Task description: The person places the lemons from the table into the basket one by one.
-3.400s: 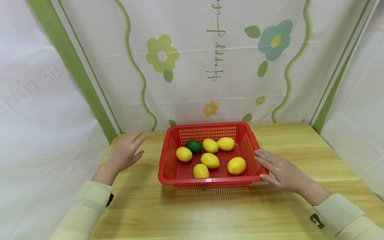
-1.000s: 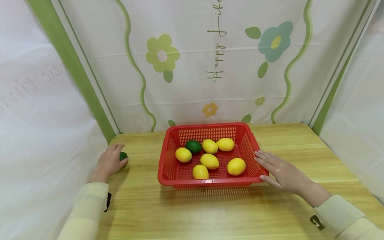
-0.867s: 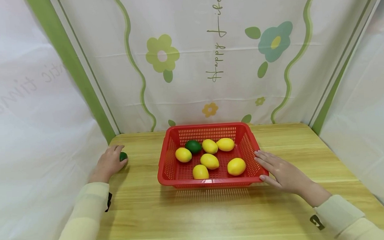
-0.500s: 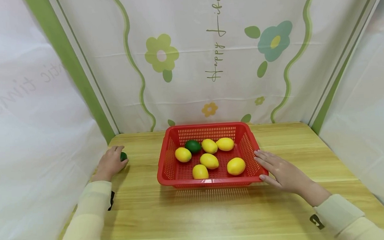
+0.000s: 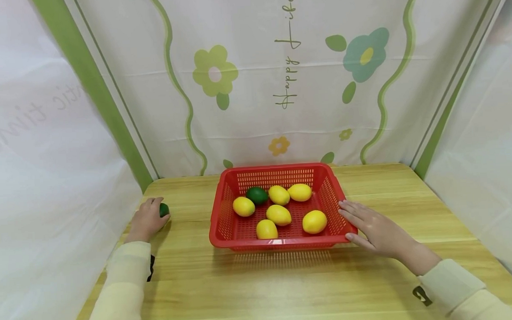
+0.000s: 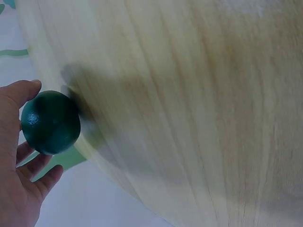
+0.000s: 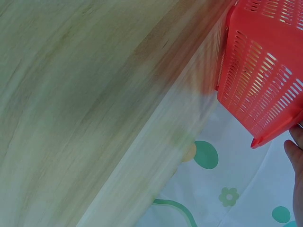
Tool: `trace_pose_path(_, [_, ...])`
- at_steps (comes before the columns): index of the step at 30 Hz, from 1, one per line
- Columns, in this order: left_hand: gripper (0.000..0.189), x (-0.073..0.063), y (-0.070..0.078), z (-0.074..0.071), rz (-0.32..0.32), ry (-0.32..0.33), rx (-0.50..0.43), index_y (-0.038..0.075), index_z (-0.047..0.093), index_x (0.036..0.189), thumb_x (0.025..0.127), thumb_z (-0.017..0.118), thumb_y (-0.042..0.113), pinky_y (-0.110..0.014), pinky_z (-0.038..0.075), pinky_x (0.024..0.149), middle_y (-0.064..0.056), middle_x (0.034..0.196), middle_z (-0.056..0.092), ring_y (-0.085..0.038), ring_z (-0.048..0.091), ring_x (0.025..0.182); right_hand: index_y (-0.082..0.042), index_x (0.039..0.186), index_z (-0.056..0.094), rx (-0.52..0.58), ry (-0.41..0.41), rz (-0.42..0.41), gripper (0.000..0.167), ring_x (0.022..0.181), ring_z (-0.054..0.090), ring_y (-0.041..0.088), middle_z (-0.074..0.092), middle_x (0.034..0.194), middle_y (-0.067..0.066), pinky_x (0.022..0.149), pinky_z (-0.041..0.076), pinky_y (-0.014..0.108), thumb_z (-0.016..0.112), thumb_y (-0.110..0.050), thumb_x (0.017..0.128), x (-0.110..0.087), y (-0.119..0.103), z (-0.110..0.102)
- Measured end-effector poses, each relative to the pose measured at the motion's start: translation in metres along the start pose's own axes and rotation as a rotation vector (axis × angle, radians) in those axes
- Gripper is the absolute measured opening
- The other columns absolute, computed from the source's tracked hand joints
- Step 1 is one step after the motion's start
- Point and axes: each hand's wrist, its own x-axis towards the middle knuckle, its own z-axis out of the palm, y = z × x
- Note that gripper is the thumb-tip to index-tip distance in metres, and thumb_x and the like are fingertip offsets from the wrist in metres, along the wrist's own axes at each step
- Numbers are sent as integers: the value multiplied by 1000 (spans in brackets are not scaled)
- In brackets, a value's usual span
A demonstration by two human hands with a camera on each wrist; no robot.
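Observation:
At the table's left edge, my left hand (image 5: 147, 219) holds a dark green lime (image 5: 164, 210) between thumb and fingers. The left wrist view shows that lime (image 6: 51, 122) larger, round and glossy, with the thumb on one side and fingers curled behind it. My right hand (image 5: 374, 229) rests with nearly straight fingers on the right rim of a red plastic basket (image 5: 280, 241). Inside the basket lie several yellow lemons (image 5: 314, 222) and one dark green lime (image 5: 257, 195). In the right wrist view only a few fingertips (image 7: 294, 150) show beside the basket (image 7: 260, 80).
Everything stands on a light wooden table (image 5: 260, 291). A white printed curtain (image 5: 253, 84) hangs right behind its back edge, and more white sheets (image 5: 57, 162) close in both sides.
Bare some seconds ago, my left hand has moved left and down and taken hold of a lime; in the last second it barely shifts. The right hand and basket stay put.

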Motion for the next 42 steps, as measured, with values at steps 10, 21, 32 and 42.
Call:
trace_pose_path(10, [60,-3,-2,5,-13,5,-17,-10,43,136,89,68,17,-65,47,81,-38,128,44,-54,48,109,1,136,54,0,2,0,62,129,46,38,47,144,17,113,7,19,67,-38,90,-1,1,1])
trace_pose_path(21, [57,-2,-6,13,0,7,-25,-13,42,134,89,64,13,-64,46,80,-40,124,44,-55,49,106,1,136,54,3,0,8,62,129,46,37,46,145,16,113,7,18,69,-37,89,-1,1,3])
trace_pose_path(32, [57,0,-5,14,-1,-1,-38,-13,42,135,88,65,10,-65,46,81,-40,126,42,-56,47,108,0,136,54,0,0,16,63,129,45,37,47,145,16,113,8,18,71,-35,87,-2,0,2])
trace_pose_path(42, [57,2,-7,15,5,-12,-46,-13,41,135,88,65,9,-64,46,82,-41,127,41,-55,47,109,1,136,55,2,-5,16,62,129,46,37,47,144,16,113,7,18,69,-37,88,-1,0,2])
